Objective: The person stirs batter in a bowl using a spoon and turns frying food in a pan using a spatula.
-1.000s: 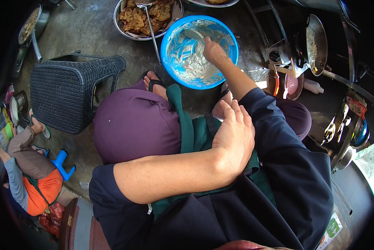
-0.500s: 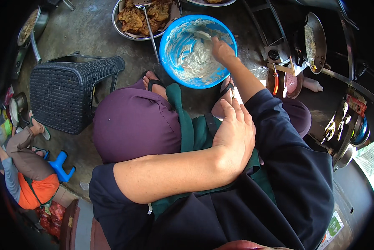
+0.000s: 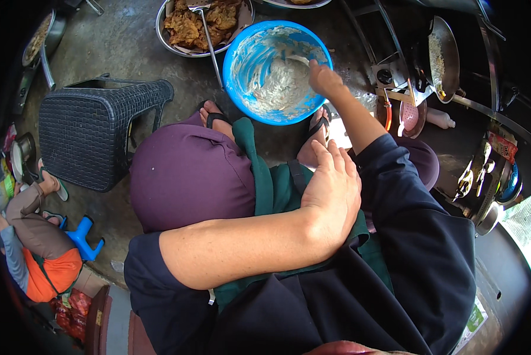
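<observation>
In front of my feet stands a blue plastic basin [image 3: 240, 74], its inside smeared with thick pale batter [image 3: 280, 87]. My right hand [image 3: 326, 80] reaches over the basin's right rim, fingers closed round a stirring utensil [image 3: 300, 60]. Only the utensil's pale, batter-coated end shows, so I cannot tell a spoon from a spatula. Across my lap lies my left forearm. My left hand [image 3: 336, 186] rests there, empty, fingers stretched out beside my right sleeve. Just beyond the basin is a metal bowl [image 3: 161, 31] of browned fried pieces [image 3: 188, 29], with a long-handled turner [image 3: 212, 53] across it.
A dark woven-pattern plastic stool [image 3: 79, 133] stands at the left. To the right are a burner stand [image 3: 387, 77], a wok [image 3: 449, 56] and a pink strainer [image 3: 408, 115]. Another person in orange [image 3: 55, 275] sits at far left near a small blue stool [image 3: 87, 239].
My right hand has shifted slightly right and down with the utensil, along the basin's right side. My left hand has stayed in place. The whole view has shifted a little.
</observation>
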Demonstrator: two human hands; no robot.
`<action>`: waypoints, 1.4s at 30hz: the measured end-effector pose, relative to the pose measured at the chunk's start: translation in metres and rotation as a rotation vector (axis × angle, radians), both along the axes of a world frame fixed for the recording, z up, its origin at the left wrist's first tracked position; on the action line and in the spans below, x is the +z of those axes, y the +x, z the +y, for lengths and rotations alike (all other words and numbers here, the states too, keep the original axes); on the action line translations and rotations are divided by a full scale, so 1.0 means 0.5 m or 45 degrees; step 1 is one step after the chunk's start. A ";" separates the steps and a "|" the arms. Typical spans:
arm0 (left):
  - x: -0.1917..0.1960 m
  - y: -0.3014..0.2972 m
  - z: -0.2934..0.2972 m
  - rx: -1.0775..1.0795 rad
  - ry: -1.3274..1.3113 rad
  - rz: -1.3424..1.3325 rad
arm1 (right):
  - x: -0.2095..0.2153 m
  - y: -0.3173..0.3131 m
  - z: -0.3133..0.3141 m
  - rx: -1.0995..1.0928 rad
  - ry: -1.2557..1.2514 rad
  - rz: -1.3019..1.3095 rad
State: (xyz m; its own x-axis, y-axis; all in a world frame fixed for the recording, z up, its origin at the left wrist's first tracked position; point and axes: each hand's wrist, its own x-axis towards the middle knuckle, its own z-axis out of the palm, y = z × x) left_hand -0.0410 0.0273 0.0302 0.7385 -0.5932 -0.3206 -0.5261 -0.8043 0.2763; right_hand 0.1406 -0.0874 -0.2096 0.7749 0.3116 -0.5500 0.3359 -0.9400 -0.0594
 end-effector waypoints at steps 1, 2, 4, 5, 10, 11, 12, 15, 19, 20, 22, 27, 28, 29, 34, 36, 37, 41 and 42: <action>0.002 -0.002 0.001 -0.004 0.000 -0.003 | -0.003 -0.022 0.003 0.035 -0.023 -0.009; 0.000 -0.004 0.004 -0.003 -0.001 0.001 | 0.006 -0.046 0.009 0.105 -0.006 0.050; 0.001 -0.009 0.009 0.012 0.009 0.026 | 0.050 -0.068 0.024 0.173 -0.020 0.173; 0.003 -0.009 0.009 0.014 0.012 0.034 | 0.083 -0.066 0.031 0.227 -0.039 0.280; 0.011 -0.012 0.008 0.030 0.039 0.020 | 0.123 -0.007 0.057 0.213 -0.022 0.090; 0.012 -0.009 0.006 0.032 0.048 0.000 | 0.101 0.007 0.049 0.205 -0.027 0.080; 0.014 -0.007 0.005 0.027 0.046 -0.009 | 0.077 0.013 0.045 0.177 -0.019 -0.009; -0.006 0.002 -0.001 -0.002 -0.018 -0.015 | 0.016 0.000 -0.002 0.070 -0.091 -0.043; 0.000 -0.003 0.007 0.019 0.026 0.000 | 0.024 -0.050 0.000 0.057 -0.257 0.229; 0.006 -0.005 0.008 0.000 0.043 0.015 | 0.041 -0.059 0.002 0.133 -0.293 0.279; 0.008 -0.003 0.012 0.014 0.022 0.016 | 0.102 -0.059 0.018 0.202 -0.248 0.296; 0.006 -0.005 0.010 0.018 0.017 0.013 | 0.143 -0.021 0.041 0.268 -0.104 0.185; 0.005 -0.005 0.009 0.011 0.021 -0.003 | 0.123 -0.012 0.040 0.235 -0.117 0.095; 0.003 -0.004 0.009 0.005 0.022 -0.016 | 0.099 -0.005 0.035 0.202 -0.133 0.007; -0.004 -0.001 0.002 0.037 0.005 -0.015 | 0.027 -0.042 0.005 0.100 -0.199 0.069; 0.000 -0.006 0.007 0.056 0.019 -0.012 | 0.053 -0.062 0.023 0.196 -0.241 0.194; 0.008 -0.013 0.014 0.062 0.030 0.007 | 0.071 -0.063 0.040 0.218 -0.226 0.202; 0.006 -0.008 0.013 0.026 -0.011 0.010 | 0.094 -0.023 0.038 0.241 -0.105 -0.024; 0.003 -0.001 0.007 0.011 -0.023 -0.003 | 0.089 -0.006 0.029 0.218 -0.123 -0.102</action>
State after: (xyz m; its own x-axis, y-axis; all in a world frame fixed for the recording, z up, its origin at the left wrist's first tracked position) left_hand -0.0418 0.0310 0.0318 0.7441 -0.5926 -0.3085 -0.5200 -0.8036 0.2895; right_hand 0.1376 -0.0731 -0.1653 0.7575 0.3915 -0.5224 0.4913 -0.8688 0.0612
